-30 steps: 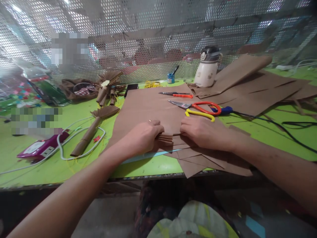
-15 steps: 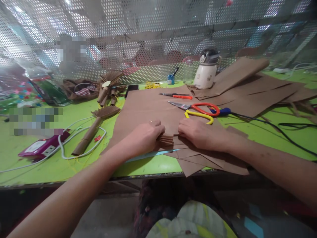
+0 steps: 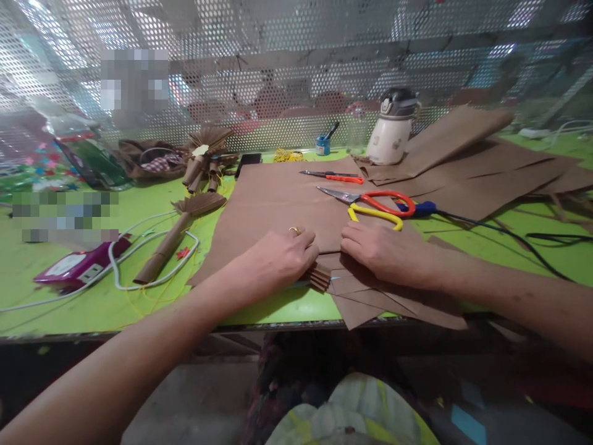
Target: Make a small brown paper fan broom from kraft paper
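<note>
My left hand (image 3: 290, 254) is closed, with a ring on one finger, and a small pleated bundle of brown paper (image 3: 319, 277) sticks out below its fingertips. A hand's width to the right, my right hand (image 3: 375, 250) has its fingers curled down and pressed together on the brown paper. A dark paper edge runs between both hands; the fingertips of the right one are hidden. Under them lies a large brown sheet (image 3: 273, 194). Just beyond my right hand rest scissors (image 3: 370, 202) with one red and one yellow handle. Cut brown pieces (image 3: 365, 303) lie near the table edge.
Small orange-handled scissors (image 3: 338, 177) lie farther back. A white flask (image 3: 391, 130) and stacked brown paper (image 3: 477, 167) stand back right, near a blue-handled tool (image 3: 421, 208) with a black cord. Left are a rolled paper piece (image 3: 169, 241), a purple power strip (image 3: 81, 266) and a bottle (image 3: 90, 154).
My left hand has shifted slightly right and toward me, and the pleated bundle now tilts downward below it. My right hand stays nearly in place.
</note>
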A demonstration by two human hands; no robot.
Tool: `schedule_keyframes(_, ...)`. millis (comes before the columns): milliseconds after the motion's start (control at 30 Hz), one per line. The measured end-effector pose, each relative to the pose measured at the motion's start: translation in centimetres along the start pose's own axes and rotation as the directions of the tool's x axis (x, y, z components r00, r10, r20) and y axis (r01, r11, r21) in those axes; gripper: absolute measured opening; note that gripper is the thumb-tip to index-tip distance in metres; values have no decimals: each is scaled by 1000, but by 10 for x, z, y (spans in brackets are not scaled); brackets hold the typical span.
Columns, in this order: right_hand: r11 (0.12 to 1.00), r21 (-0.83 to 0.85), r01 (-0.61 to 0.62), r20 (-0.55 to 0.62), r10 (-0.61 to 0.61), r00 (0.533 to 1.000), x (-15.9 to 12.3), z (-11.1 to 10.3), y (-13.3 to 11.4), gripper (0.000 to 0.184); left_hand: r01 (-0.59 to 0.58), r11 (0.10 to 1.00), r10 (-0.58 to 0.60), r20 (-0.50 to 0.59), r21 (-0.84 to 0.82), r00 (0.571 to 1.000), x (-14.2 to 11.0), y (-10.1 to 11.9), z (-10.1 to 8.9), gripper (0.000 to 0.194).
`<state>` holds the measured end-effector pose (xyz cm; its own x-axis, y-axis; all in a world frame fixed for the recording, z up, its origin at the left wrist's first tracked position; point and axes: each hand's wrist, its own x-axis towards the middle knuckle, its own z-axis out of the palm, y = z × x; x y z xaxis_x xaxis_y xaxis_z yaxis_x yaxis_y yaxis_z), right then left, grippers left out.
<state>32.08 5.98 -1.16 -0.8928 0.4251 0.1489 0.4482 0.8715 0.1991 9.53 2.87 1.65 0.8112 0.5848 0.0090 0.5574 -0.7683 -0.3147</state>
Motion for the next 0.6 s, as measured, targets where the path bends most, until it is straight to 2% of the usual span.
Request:
schedule_keyframes(167,1000,-11,-11,-8,11,1000,-4,-1,-4,19,14,999,-15,-31,-40,999,-2,-1,2,10)
schedule_keyframes(233,998,43,-36,-26,37,999,-7,-5,-3,18,17,999,-19,-54,-33,998,-3,-3,5,9)
schedule_keyframes(333,963,260,-72,-126,108,986,-4,-15,2,16,44,999,-45,-87,-14,995,-4,-8,8,6)
schedule_keyframes(433,850,516,-109,-198,242,950,10,-24,10,23,79,997,-77,-134,8,988,-5,-13,9,17)
schedule_keyframes(500,759,629,-168,-113,303,946,22,-25,15,20,90,996,-85,-162,26,983,-5,-14,8,22)
schedule_keyframes(600,646,700,-305,117,318,941,36,-20,19,39,111,993,-101,-185,46,978,-5,-15,8,21)
